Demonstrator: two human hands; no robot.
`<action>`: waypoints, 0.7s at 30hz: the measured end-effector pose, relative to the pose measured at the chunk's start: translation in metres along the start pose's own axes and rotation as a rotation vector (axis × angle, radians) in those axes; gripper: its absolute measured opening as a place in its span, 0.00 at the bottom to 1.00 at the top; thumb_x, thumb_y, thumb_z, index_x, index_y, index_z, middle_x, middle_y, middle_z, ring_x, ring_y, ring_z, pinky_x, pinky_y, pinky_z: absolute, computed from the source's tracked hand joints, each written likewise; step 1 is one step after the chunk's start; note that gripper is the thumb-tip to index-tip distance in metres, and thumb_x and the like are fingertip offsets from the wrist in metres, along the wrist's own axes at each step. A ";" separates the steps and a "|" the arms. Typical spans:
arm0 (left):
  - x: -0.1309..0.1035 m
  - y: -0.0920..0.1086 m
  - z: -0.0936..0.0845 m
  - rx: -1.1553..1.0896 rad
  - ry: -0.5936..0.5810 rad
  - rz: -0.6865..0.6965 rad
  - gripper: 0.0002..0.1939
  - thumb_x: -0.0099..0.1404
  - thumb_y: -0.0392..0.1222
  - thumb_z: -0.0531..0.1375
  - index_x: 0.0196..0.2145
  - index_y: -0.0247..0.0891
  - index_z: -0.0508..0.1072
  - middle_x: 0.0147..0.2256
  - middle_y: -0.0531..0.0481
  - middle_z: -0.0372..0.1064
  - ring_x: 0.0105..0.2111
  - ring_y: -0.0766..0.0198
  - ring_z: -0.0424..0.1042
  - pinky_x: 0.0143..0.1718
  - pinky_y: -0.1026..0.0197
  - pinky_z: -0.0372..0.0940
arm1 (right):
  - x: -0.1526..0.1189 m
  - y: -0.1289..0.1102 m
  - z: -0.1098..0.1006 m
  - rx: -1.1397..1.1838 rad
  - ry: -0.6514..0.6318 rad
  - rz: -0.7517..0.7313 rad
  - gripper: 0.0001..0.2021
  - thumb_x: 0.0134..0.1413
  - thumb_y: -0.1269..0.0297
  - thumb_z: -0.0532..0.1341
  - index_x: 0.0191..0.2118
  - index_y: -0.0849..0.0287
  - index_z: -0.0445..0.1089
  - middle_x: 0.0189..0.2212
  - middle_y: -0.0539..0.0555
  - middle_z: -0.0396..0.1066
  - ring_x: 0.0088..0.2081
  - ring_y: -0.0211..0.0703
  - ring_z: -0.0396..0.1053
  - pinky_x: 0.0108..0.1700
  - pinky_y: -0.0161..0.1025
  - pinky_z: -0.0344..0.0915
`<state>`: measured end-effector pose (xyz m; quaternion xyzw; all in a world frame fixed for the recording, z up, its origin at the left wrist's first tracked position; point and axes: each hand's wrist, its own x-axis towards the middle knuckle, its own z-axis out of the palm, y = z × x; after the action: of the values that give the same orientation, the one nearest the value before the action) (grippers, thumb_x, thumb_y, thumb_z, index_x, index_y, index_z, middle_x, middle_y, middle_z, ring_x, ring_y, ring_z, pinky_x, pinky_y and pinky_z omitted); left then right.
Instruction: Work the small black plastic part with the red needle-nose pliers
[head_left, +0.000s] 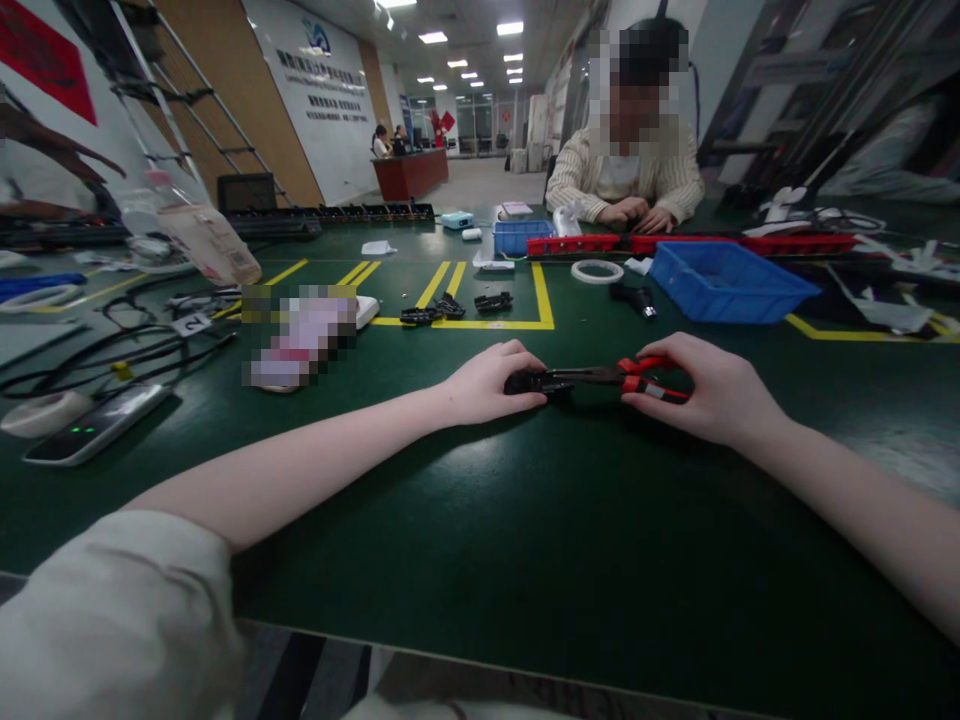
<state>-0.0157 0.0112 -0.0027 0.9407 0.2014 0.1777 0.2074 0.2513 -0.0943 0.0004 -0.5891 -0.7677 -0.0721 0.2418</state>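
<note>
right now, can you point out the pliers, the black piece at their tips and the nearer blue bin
Pliers (631, 384), head view: on the red handle, toward the metal end.
Black piece (525, 382), head view: on its left end.
Nearer blue bin (739, 306), head view: on its near wall.

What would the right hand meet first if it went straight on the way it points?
Led by the red-handled long-nose pliers, the right hand would likely first meet the small black part held in the left hand; the tips overlap it in view, though depth leaves contact unclear.
</note>
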 end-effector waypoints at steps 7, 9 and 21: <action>0.002 -0.002 0.000 -0.031 -0.009 0.033 0.17 0.62 0.44 0.61 0.48 0.37 0.71 0.43 0.46 0.65 0.43 0.59 0.67 0.46 0.55 0.64 | 0.002 -0.003 0.004 0.016 -0.025 -0.083 0.21 0.50 0.45 0.60 0.39 0.58 0.67 0.35 0.60 0.71 0.36 0.53 0.70 0.35 0.47 0.67; 0.003 -0.002 0.000 -0.038 -0.023 0.033 0.17 0.62 0.44 0.61 0.48 0.36 0.71 0.44 0.45 0.65 0.43 0.59 0.67 0.45 0.55 0.64 | 0.003 -0.003 0.004 0.017 -0.030 -0.091 0.21 0.50 0.45 0.60 0.39 0.59 0.67 0.35 0.60 0.71 0.36 0.53 0.70 0.35 0.47 0.67; 0.003 -0.001 0.001 -0.058 -0.035 0.078 0.16 0.63 0.42 0.61 0.48 0.37 0.70 0.45 0.45 0.64 0.43 0.60 0.68 0.45 0.57 0.65 | 0.004 -0.007 0.002 -0.008 -0.049 -0.069 0.21 0.50 0.41 0.57 0.37 0.55 0.66 0.34 0.60 0.71 0.34 0.54 0.71 0.32 0.47 0.67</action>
<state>-0.0128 0.0130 -0.0035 0.9444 0.1556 0.1749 0.2308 0.2433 -0.0919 0.0015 -0.5648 -0.7930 -0.0690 0.2177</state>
